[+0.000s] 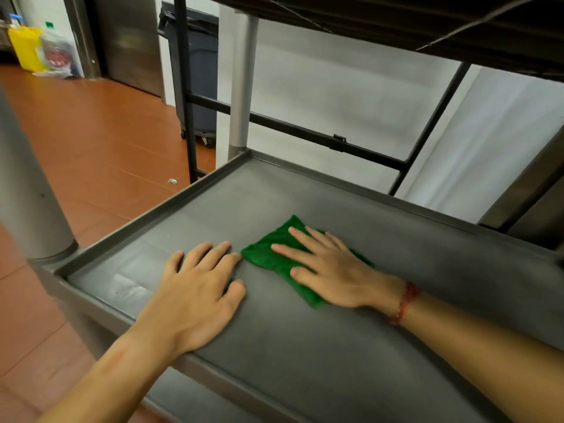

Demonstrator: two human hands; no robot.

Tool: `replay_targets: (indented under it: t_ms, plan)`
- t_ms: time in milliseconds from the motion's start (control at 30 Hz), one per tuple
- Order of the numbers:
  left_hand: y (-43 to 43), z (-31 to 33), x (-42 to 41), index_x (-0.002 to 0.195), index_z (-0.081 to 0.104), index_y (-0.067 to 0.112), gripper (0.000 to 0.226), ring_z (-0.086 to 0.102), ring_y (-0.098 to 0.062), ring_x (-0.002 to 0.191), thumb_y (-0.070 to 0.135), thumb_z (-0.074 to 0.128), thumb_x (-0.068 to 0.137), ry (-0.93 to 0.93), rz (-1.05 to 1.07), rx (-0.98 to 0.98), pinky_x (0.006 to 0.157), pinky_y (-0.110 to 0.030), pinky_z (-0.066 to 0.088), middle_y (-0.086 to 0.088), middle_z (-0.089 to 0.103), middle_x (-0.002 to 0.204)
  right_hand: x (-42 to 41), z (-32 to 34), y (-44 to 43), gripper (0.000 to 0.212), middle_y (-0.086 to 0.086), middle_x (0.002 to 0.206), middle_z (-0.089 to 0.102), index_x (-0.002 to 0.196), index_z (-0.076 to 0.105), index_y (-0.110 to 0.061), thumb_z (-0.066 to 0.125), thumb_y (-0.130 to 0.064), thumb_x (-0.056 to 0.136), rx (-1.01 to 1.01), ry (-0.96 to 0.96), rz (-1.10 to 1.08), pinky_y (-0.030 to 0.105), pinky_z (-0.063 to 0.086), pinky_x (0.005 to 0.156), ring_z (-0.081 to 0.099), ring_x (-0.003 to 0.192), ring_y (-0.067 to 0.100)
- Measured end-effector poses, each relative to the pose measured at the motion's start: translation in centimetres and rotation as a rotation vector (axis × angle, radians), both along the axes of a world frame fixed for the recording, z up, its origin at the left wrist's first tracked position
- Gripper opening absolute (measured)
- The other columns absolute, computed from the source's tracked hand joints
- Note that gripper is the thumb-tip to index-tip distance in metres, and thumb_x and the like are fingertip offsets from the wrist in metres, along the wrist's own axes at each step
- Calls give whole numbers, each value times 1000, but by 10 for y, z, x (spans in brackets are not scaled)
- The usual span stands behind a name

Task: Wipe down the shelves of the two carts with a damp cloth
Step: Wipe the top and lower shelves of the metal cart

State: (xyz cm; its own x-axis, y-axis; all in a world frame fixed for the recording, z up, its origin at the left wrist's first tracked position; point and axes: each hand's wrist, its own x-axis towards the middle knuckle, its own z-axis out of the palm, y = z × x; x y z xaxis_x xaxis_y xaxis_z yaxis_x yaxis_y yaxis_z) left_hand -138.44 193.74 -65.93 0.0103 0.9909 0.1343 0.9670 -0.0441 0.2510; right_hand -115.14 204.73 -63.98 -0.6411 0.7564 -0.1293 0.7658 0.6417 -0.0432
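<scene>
A grey metal cart shelf [305,337] with a raised lip all round fills most of the head view, with the dark underside of an upper shelf [427,22] overhanging at the top. The folded green microfibre cloth [276,254] lies on the shelf surface near the middle, a little toward the far edge and well clear of every rim. The right hand [332,271] lies flat on top of the cloth, palm down, fingers spread and straight; its grip is fully open, pressing the cloth against the shelf and not closed around it. A red thread bracelet [404,303] circles the right wrist. The left hand [195,296] lies flat on the bare shelf just beside the cloth, toward the left edge, its wrist over the near rim; its grip is also open and has hold of nothing, and its index fingertip comes right up to the cloth's left corner, though whether the two touch cannot be told. Round grey metal posts stand at the shelf's near-left corner [27,190] and far-left corner [242,83]. Beyond the far-left corner a dark grey wheeled bin [200,77] stands on the orange-brown tiled floor [91,141], and a yellow plastic jug [26,48] sits far off by the wall.
</scene>
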Motion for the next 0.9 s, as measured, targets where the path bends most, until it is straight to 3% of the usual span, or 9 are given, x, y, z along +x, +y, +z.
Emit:
replay_targets:
  t_ms: [200, 367, 533, 633, 767, 900]
  plan:
    - [4, -5, -2, 143, 37, 37, 75, 16, -9, 147, 56, 1, 81, -45, 3, 35, 119, -38, 10, 18, 26, 159, 12, -4, 66, 48, -1, 168, -4, 150, 6, -59, 15, -58, 103, -4, -1, -281, 49, -6, 123, -5, 154, 26]
    - [4, -5, -6, 145, 35, 26, 62, 22, -9, 145, 48, 14, 91, -117, 10, 47, 120, -37, 11, 11, 41, 151, 0, -4, 18, 44, -3, 167, -8, 142, 1, -68, 15, -57, 103, -31, 8, -159, 48, -8, 123, -11, 153, 25]
    - [2, -2, -5, 146, 36, 25, 67, 25, -10, 143, 51, 9, 90, -131, 15, 35, 119, -38, 13, 8, 47, 146, -15, 7, -69, 51, -1, 166, -15, 146, 1, -64, 25, -52, 103, -41, -5, 59, 45, -12, 122, -17, 152, 26]
    - [-2, 3, -2, 143, 37, 25, 74, 26, -11, 142, 56, 4, 85, -128, -15, 34, 116, -37, 14, 9, 45, 147, -11, 10, -116, 52, -5, 164, -24, 145, -2, -67, 24, -54, 102, -98, 25, 165, 42, -21, 119, -31, 148, 20]
    - [0, 2, 0, 139, 39, 26, 76, 27, -14, 140, 60, 5, 81, -110, -17, 41, 114, -40, 16, 7, 44, 148, -7, 6, -116, 52, -8, 166, -17, 146, 1, -66, 16, -59, 97, -36, 21, 107, 41, -15, 121, -25, 150, 18]
    - [1, -1, -1, 136, 43, 24, 62, 30, -19, 139, 53, 17, 87, -119, -29, 26, 114, -45, 19, 3, 45, 147, -7, 4, -95, 57, -4, 167, -8, 144, 2, -66, 5, -65, 87, -21, 8, -117, 45, -5, 124, -13, 153, 20]
